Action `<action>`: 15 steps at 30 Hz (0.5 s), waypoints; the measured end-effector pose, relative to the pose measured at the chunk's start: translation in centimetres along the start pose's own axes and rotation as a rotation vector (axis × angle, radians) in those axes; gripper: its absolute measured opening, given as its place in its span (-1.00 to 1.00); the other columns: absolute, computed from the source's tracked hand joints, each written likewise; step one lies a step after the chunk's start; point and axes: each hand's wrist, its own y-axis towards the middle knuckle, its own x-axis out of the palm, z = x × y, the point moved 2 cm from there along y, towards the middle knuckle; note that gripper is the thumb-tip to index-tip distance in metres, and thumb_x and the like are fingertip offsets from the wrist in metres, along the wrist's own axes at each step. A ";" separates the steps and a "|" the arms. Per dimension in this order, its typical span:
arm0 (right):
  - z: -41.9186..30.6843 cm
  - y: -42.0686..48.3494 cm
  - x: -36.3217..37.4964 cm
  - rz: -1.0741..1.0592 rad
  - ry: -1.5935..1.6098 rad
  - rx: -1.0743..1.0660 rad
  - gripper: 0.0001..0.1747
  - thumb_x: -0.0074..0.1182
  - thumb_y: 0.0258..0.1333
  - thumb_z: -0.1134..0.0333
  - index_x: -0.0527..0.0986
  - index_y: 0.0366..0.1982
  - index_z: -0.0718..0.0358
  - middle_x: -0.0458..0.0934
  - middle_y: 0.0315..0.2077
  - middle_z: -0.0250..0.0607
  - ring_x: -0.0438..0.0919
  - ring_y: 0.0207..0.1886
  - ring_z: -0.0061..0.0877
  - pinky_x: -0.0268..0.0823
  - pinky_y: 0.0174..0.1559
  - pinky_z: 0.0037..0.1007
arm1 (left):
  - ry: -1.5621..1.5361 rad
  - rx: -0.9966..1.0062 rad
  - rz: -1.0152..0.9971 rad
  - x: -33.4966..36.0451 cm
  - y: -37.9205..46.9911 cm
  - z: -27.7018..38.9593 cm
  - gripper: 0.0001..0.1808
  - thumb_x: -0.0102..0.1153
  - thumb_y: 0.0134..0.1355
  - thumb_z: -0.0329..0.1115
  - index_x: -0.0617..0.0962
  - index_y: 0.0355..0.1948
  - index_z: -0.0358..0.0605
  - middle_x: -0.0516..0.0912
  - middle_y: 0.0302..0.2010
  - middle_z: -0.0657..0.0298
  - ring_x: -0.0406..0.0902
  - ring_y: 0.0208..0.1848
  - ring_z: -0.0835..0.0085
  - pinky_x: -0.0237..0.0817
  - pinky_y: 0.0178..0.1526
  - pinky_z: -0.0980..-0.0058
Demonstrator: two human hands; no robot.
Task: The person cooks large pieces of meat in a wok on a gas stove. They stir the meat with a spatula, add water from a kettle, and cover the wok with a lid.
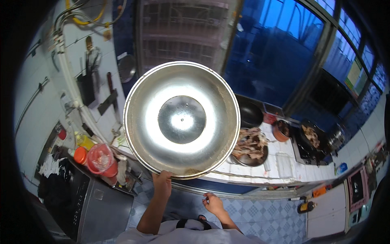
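My left hand [162, 183] grips the lower rim of a large domed metal wok lid [143, 122]. The lid is raised in front of me with its hollow inside facing me. A round glass panel [170, 131] sits at its centre, with a screw and a small vent hole, and brownish residue marks the rim. Lower and to the right, my right hand [214, 203] hangs above the floor, holding nothing, its fingers loosely bent. The lid hides part of the counter; just right of it, a metal pan [250, 160] holds a heap of meat or bones [251, 143].
On the white tiled counter [237, 169] stand a black wok [251, 114], a brown pot [281, 131] and a clear tray [284, 164]. Another wok [307, 137] with food sits on the stove [298, 152]. Leftward are a cleaver [107, 102] on the wall and a red bin [102, 161].
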 end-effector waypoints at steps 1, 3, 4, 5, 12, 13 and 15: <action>2.1 -0.9 -1.1 0.015 -0.028 0.040 -0.72 0.07 -0.10 0.22 0.47 -0.29 0.15 0.56 -0.43 -0.23 0.53 -0.32 -0.26 0.37 -0.28 -0.26 | -0.029 -0.009 -0.017 1.1 -0.6 -1.4 -0.51 -0.05 -0.13 -0.64 0.30 -0.08 -0.18 0.41 -0.40 0.28 0.42 -0.32 0.45 0.29 -0.18 0.47; 6.5 -3.1 -3.4 0.046 -0.074 0.130 -0.72 0.08 -0.10 0.22 0.47 -0.28 0.15 0.57 -0.41 -0.23 0.54 -0.31 -0.26 0.37 -0.27 -0.26 | -0.083 -0.080 -0.115 1.0 -1.2 -5.0 -0.55 -0.07 -0.13 -0.62 0.32 -0.12 -0.19 0.43 -0.39 0.25 0.43 -0.27 0.41 0.29 -0.14 0.44; 9.0 -4.0 -4.2 0.008 -0.090 0.206 -0.70 0.08 -0.11 0.21 0.48 -0.27 0.15 0.57 -0.36 -0.19 0.54 -0.26 -0.26 0.36 -0.22 -0.26 | -0.110 -0.111 -0.159 0.9 -1.6 -6.5 -0.58 -0.08 -0.13 -0.60 0.33 -0.14 -0.20 0.44 -0.39 0.23 0.44 -0.25 0.39 0.29 -0.12 0.42; 11.1 -5.3 -5.3 0.008 -0.126 0.251 -0.70 0.07 -0.10 0.20 0.47 -0.28 0.17 0.56 -0.34 -0.15 0.53 -0.25 -0.24 0.36 -0.21 -0.26 | -0.130 -0.163 -0.153 2.1 -2.5 -7.3 -0.60 -0.08 -0.13 -0.59 0.35 -0.16 -0.22 0.45 -0.37 0.21 0.44 -0.22 0.37 0.29 -0.09 0.39; 22.5 -12.0 -8.9 -0.157 -0.278 0.516 -0.60 0.08 -0.09 0.11 0.49 -0.21 0.20 0.54 -0.24 -0.04 0.50 -0.14 -0.22 0.34 -0.11 -0.28 | -0.144 -0.373 -0.060 4.5 -8.4 -10.0 -0.65 -0.14 -0.14 -0.46 0.42 -0.24 -0.30 0.48 -0.16 0.13 0.44 -0.10 0.26 0.29 -0.02 0.30; 23.2 -12.5 -9.1 -0.195 -0.285 0.539 -0.59 0.08 -0.09 0.11 0.49 -0.21 0.20 0.54 -0.24 -0.03 0.49 -0.13 -0.21 0.33 -0.11 -0.28 | -0.123 -0.430 -0.062 3.3 -8.6 -10.5 -0.66 -0.14 -0.14 -0.46 0.42 -0.25 -0.30 0.50 -0.20 0.14 0.46 -0.16 0.28 0.33 -0.11 0.35; 24.3 -13.3 -9.0 -0.211 -0.254 0.534 -0.60 0.02 -0.05 0.07 0.48 -0.26 0.22 0.53 -0.23 -0.07 0.50 -0.14 -0.22 0.33 -0.11 -0.27 | -0.086 -0.531 -0.056 0.3 -9.0 -10.8 -0.68 -0.14 -0.15 -0.46 0.42 -0.28 -0.28 0.53 -0.28 0.15 0.52 -0.28 0.31 0.40 -0.28 0.43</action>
